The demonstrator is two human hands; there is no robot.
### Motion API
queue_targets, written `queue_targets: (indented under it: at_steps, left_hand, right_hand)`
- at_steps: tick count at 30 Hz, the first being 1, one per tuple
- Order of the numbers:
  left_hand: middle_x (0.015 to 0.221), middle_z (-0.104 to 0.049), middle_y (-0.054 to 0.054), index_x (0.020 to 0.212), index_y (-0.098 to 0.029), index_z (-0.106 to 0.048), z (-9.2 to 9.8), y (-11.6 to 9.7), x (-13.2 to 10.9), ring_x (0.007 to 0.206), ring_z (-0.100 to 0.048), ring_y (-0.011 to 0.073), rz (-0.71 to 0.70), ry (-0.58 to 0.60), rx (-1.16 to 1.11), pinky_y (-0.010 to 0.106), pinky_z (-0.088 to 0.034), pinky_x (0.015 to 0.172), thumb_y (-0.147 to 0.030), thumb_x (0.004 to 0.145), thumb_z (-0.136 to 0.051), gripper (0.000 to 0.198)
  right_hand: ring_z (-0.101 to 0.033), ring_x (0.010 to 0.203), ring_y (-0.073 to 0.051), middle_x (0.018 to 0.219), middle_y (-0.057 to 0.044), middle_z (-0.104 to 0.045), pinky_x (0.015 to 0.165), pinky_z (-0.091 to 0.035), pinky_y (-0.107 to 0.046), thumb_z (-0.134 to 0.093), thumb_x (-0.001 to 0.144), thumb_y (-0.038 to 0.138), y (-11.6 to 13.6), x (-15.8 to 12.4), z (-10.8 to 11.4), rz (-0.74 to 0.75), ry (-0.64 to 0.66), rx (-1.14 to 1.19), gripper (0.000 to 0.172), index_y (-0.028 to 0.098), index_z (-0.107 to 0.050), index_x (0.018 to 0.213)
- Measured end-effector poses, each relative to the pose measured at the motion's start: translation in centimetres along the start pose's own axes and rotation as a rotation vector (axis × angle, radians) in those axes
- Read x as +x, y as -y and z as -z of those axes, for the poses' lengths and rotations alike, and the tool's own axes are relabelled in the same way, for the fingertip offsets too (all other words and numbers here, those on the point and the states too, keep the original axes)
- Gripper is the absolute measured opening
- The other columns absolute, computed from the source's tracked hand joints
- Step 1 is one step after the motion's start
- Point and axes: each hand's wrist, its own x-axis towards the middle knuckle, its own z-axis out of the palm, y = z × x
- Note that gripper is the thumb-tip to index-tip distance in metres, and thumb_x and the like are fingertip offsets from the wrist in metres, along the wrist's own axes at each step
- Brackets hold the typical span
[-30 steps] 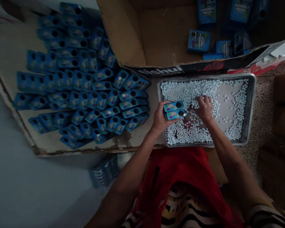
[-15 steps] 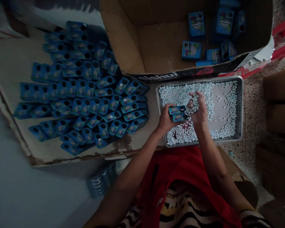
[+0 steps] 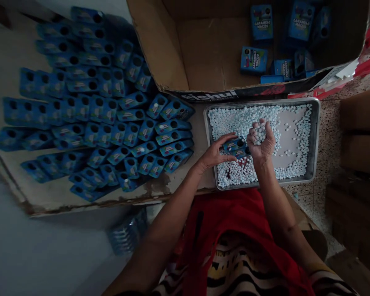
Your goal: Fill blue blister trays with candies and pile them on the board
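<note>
My left hand [image 3: 213, 153] grips two small blue candy boxes [image 3: 234, 148] side by side, thumb on the near side and fingers on the far side. Dark round holes show at the boxes' right ends. Just right of them, my right hand [image 3: 263, 150] is cupped palm up around a heap of pale candies [image 3: 259, 134]. Its fingertips come close to the boxes; whether they touch, I cannot tell. Both hands are over a metal tray [image 3: 315, 144] strewn with the same pale candies, its bottom showing bare toward the right.
Many blue boxes [image 3: 92, 109] with round holes in their tops stand in rows on the table [image 3: 185, 181] at left. Behind the tray is a large cardboard carton [image 3: 203, 53] with several blue boxes inside. Brown cartons [image 3: 360, 119] stand on the right.
My right hand has turned its palm further up, with the candies gathered in its curled fingers. The left hand's fingers have shifted along the two boxes, which sit slightly farther right.
</note>
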Motion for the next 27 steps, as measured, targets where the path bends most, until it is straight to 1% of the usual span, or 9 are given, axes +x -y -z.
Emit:
queue_targets:
  at_steps: [3, 6, 9, 13, 15, 17, 20, 24, 27]
  left_hand:
    - [0.167, -0.053, 0.016, 0.151, -0.025, -0.065, -0.1, -1.0, 0.5, 0.161, -0.044, 0.0381, 0.041, -0.021, 0.005, 0.052, -0.033, 0.136, -0.066, 0.068, -0.097, 0.097]
    - [0.167, -0.054, 0.015, 0.144, -0.024, -0.07, -0.4, -1.2, 0.4, 0.16, -0.047, 0.0378, 0.143, -0.009, -0.086, 0.05, -0.04, 0.132, -0.06, 0.066, -0.1, 0.091]
    - [0.154, -0.067, 0.015, 0.139, -0.022, -0.075, -0.4, -0.7, 0.4, 0.145, -0.062, 0.0384, 0.267, -0.022, -0.262, 0.051, -0.05, 0.124, -0.054, 0.056, -0.105, 0.094]
    - [0.137, -0.078, 0.011, 0.132, -0.021, -0.08, -0.3, -0.6, 1.2, 0.134, -0.069, 0.0362, 0.337, -0.077, -0.357, 0.053, -0.047, 0.126, -0.044, 0.047, -0.109, 0.092]
    - [0.13, -0.08, 0.009, 0.128, -0.022, -0.082, -0.4, -1.1, 1.4, 0.131, -0.071, 0.0351, 0.332, -0.132, -0.364, 0.053, -0.048, 0.125, -0.045, 0.049, -0.108, 0.086]
    - [0.127, -0.081, 0.008, 0.124, -0.022, -0.084, -0.6, -1.9, 1.3, 0.13, -0.071, 0.0338, 0.295, -0.19, -0.324, 0.05, -0.05, 0.123, -0.046, 0.053, -0.107, 0.078]
    - [0.13, -0.08, 0.009, 0.12, -0.023, -0.085, -0.8, -3.1, 1.0, 0.133, -0.07, 0.0324, 0.213, -0.237, -0.224, 0.045, -0.054, 0.119, -0.047, 0.061, -0.104, 0.066]
    - [0.138, -0.077, 0.012, 0.124, -0.024, -0.083, -0.7, -4.6, 0.6, 0.135, -0.069, 0.032, 0.125, -0.271, -0.123, 0.042, -0.06, 0.109, -0.052, 0.072, -0.098, 0.061]
    - [0.135, -0.079, 0.011, 0.125, -0.025, -0.081, -0.3, -5.6, 0.6, 0.122, -0.075, 0.0296, 0.088, -0.319, -0.009, 0.039, -0.063, 0.099, -0.05, 0.078, -0.095, 0.056]
  right_hand:
    - [-0.061, 0.068, -0.012, 0.083, 0.002, -0.068, 0.055, -0.048, -0.024, -0.074, 0.092, 0.06, 0.1, -1.2, -0.8, 0.048, 0.021, -0.022, 0.035, 0.026, -0.065, 0.088]
    - [-0.059, 0.065, -0.012, 0.078, 0.002, -0.065, 0.056, -0.048, -0.025, -0.078, 0.087, 0.065, -0.5, -2.0, -1.4, 0.115, 0.081, -0.112, 0.043, 0.026, -0.062, 0.081]
    - [-0.055, 0.061, -0.012, 0.076, 0.002, -0.063, 0.057, -0.047, -0.028, -0.078, 0.086, 0.063, -1.1, -2.2, -1.6, 0.235, 0.17, -0.258, 0.04, 0.027, -0.063, 0.081]
    - [-0.063, 0.075, -0.017, 0.079, 0.001, -0.063, 0.078, -0.055, -0.034, -0.074, 0.091, 0.058, -1.4, -2.1, -1.7, 0.393, 0.256, -0.354, 0.032, 0.028, -0.065, 0.085]
    - [-0.064, 0.08, -0.018, 0.077, 0.001, -0.061, 0.086, -0.055, -0.036, -0.073, 0.092, 0.058, -1.6, -2.0, -1.8, 0.434, 0.26, -0.375, 0.032, 0.028, -0.063, 0.085]
    - [-0.063, 0.08, -0.019, 0.077, 0.001, -0.06, 0.088, -0.055, -0.038, -0.072, 0.091, 0.06, -1.8, -2.0, -2.0, 0.445, 0.237, -0.39, 0.034, 0.029, -0.061, 0.085]
    - [-0.06, 0.079, -0.019, 0.079, 0.0, -0.06, 0.087, -0.054, -0.039, -0.07, 0.089, 0.062, -2.0, -2.3, -2.9, 0.44, 0.202, -0.376, 0.036, 0.029, -0.059, 0.083]
    - [-0.06, 0.081, -0.022, 0.08, -0.002, -0.057, 0.091, -0.054, -0.042, -0.065, 0.092, 0.066, -1.9, -3.4, -4.4, 0.433, 0.187, -0.364, 0.039, 0.03, -0.059, 0.077]
    - [-0.062, 0.088, -0.026, 0.076, -0.003, -0.054, 0.1, -0.054, -0.048, -0.061, 0.092, 0.068, -1.8, -4.0, -5.3, 0.452, 0.209, -0.344, 0.045, 0.03, -0.056, 0.069]
